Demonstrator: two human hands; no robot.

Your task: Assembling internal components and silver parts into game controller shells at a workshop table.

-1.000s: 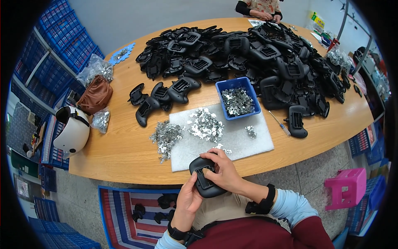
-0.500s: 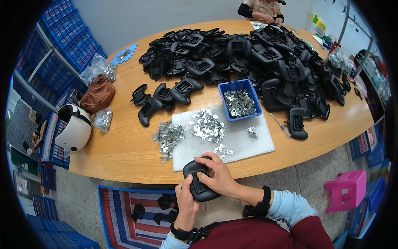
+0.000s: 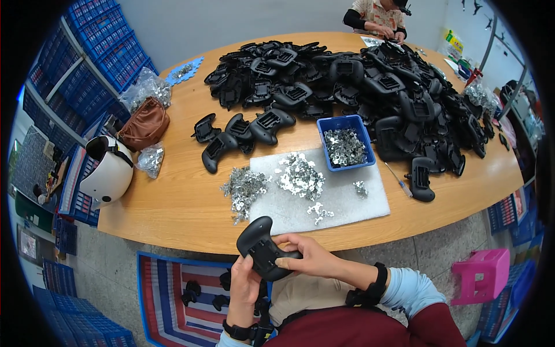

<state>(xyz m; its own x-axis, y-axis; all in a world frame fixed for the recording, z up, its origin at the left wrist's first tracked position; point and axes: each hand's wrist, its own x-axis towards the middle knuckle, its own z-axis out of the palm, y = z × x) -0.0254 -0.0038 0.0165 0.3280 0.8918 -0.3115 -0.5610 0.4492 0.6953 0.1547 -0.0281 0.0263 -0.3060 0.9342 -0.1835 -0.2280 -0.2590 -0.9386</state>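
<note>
Both hands hold one black plastic game-controller shell (image 3: 263, 248) over the lap, just below the near edge of the wooden table (image 3: 173, 202). The left hand (image 3: 244, 283) grips the lower end of the shell from beneath, thumb on top, and the right hand (image 3: 309, 260) is wrapped around its right side with the fingers curled on the face. Just beyond the hands, on the table, lies a white foam mat (image 3: 347, 199) with loose heaps of small silver metal pieces (image 3: 300, 176); more of these fill a blue plastic tray (image 3: 346, 143) further away and a little to the right. Behind it rises a large pile of black shells (image 3: 358, 87). Under the hands is a blue crate with a striped lining (image 3: 173, 289) (a few finished black parts lie in it). I judge that a small metal piece could slip from the fingers and fall between the knees, because the shell is held off the table with nothing flat beneath it.
</note>
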